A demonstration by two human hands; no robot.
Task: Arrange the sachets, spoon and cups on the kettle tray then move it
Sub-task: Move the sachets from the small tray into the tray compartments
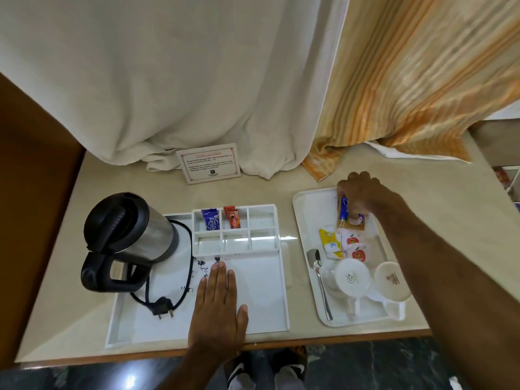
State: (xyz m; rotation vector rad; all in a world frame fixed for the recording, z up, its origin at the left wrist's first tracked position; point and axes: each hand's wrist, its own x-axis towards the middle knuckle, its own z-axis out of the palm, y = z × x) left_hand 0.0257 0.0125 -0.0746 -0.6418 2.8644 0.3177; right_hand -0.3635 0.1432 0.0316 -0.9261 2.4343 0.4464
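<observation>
The white kettle tray [261, 302] lies on the counter with a steel and black kettle [129, 237] at its left. Its small compartments hold a blue sachet [210, 219] and a red sachet [232, 217]. My left hand [218, 305] rests flat, palm down, on the tray's open floor. To the right, a second white tray [306, 209] carries yellow sachets [331, 242], red and white sachets [355, 247], a spoon [319, 280] and two white cups [351, 278] [391, 280] lying on their sides. My right hand [363, 195] pinches a blue sachet [345, 213] at that tray's far end.
The kettle's black cord and plug [163, 308] lie on the tray floor near dark specks. A printed card [209, 163] stands at the back against white and orange striped curtains [408, 88]. The counter's front edge runs just below both trays. A wooden panel borders the left.
</observation>
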